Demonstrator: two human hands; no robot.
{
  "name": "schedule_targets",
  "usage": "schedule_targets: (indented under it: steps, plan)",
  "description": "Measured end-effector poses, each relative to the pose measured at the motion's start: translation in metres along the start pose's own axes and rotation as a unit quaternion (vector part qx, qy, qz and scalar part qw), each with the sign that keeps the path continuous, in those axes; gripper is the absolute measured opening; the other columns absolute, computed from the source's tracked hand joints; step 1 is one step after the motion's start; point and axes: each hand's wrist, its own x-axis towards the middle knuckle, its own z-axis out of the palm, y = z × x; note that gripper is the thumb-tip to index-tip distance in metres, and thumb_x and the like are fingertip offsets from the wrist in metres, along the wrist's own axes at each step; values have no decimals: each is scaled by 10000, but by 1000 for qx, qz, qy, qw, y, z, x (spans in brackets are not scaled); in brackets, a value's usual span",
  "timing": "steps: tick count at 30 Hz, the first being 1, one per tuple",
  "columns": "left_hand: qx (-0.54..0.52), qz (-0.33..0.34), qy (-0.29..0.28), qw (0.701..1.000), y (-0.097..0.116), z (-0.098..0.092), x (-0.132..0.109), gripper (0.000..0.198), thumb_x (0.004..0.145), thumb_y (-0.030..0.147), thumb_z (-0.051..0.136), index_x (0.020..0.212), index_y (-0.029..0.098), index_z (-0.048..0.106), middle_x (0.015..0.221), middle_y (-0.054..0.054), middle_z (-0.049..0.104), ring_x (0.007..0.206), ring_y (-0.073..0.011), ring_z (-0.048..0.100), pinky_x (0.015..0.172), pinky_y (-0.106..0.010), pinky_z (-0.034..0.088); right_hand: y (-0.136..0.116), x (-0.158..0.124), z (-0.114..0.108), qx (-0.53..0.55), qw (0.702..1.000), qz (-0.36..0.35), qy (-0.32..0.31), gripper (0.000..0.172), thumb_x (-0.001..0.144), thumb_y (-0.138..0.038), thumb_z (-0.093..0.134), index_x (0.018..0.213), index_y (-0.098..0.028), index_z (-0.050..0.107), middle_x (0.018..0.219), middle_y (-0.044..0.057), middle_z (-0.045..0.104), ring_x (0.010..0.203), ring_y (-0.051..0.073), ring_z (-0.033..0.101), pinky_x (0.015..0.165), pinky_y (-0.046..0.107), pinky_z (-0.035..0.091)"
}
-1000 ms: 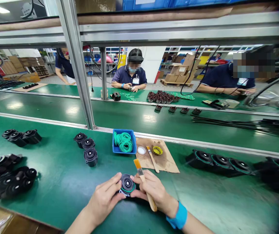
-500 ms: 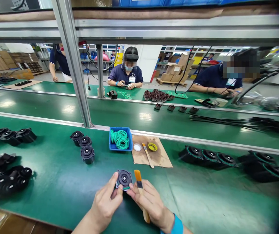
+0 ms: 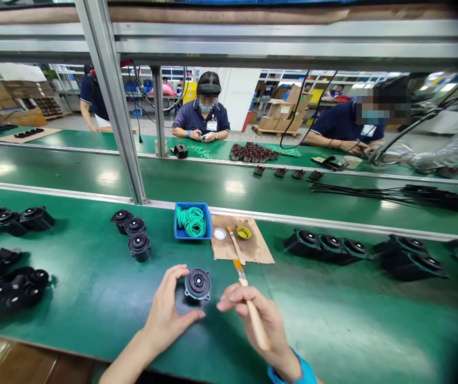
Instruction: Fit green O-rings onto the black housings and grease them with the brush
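Note:
A round black motor-like housing (image 3: 197,285) with a pale centre stands on the green bench, a thin green ring showing around its rim. My left hand (image 3: 165,308) curves around its left side, thumb and fingers spread; the fingertips are at its upper left edge, and I cannot tell whether they touch it. To the right, my right hand (image 3: 272,316) grips a flat brush (image 3: 258,326) by its wooden handle, orange bristles pointing up and away. Beyond lies a stained cardboard sheet (image 3: 261,252) bearing a second brush (image 3: 235,244), a yellow-rimmed cap (image 3: 244,233) and a white disc (image 3: 220,234).
A blue bin (image 3: 192,236) of green rings stands behind the housing. Black housings (image 3: 139,246) are grouped at left, and ringed ones (image 3: 331,248) at right. A metal post (image 3: 111,101) rises at centre left. Co-workers (image 3: 200,114) sit across the bench.
My hands have moved apart. The left fingers have opened around the housing, which now stands on the bench. My right hand has drawn away to the right with the brush.

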Motion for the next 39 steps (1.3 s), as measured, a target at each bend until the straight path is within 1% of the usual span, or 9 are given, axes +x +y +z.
schedule_targets:
  steps: [2,5,7,11,14,17,24,33,39]
  plan:
    - [-9,-59,-38,998,1,3,5,827,562,160,873,1281,204,468,1244,-134,636,1147,-312,624,970,-501,524,-8,1,-3,29,998,35,39,323,998,-465,430,1018,-222,643,545,-6,626,513,150,574,548,270,498]
    - [-34,-110,-71,991,4,7,10,703,600,126,837,1215,206,506,1179,-97,667,1105,-284,638,971,-471,509,-14,5,-8,34,995,60,74,407,990,-508,418,1058,-208,685,487,-30,512,441,115,463,474,236,410]
    - [-58,-121,-76,988,6,7,12,613,627,137,820,1160,212,526,1143,-74,675,1072,-264,645,957,-438,508,-15,7,-11,28,993,86,81,429,990,-510,415,1066,-200,702,512,-20,512,457,109,462,454,221,395]
    - [-83,-131,-70,985,8,7,12,588,645,165,810,1156,221,524,1126,-59,674,1039,-251,646,930,-411,506,-16,13,-14,63,983,132,114,402,981,-475,462,892,-184,724,552,11,575,460,110,524,406,196,428]
    - [-90,-136,-68,984,6,6,9,602,638,173,818,1163,224,527,1119,-53,677,1034,-251,648,929,-404,503,-18,18,-13,114,976,160,94,301,953,-440,542,895,-192,703,625,31,649,500,135,607,413,208,492]
    - [-98,-138,-74,983,5,6,7,599,650,176,816,1169,233,523,1127,-44,673,1040,-242,645,934,-393,500,-21,19,-12,126,965,227,44,201,904,-384,641,914,-190,692,697,47,691,556,148,654,448,215,527]
    - [-101,-145,-83,981,6,6,9,597,661,147,800,1178,235,513,1138,-34,661,1048,-226,629,937,-374,488,-27,15,-8,94,926,364,17,310,863,-454,669,767,-162,625,628,-3,592,512,89,550,469,181,471]
    - [-102,-157,-92,978,7,6,8,640,643,166,834,1189,230,507,1153,-47,660,1070,-236,625,952,-387,479,-14,14,-13,-6,954,296,-55,325,933,-421,559,747,-159,608,702,22,560,535,108,555,479,213,476]
    - [-105,-164,-94,976,8,5,8,623,647,179,834,1183,231,518,1144,-55,667,1052,-244,631,945,-408,485,-12,22,-18,-55,964,251,-76,306,960,-390,507,766,-168,591,730,20,538,529,101,523,466,211,458]
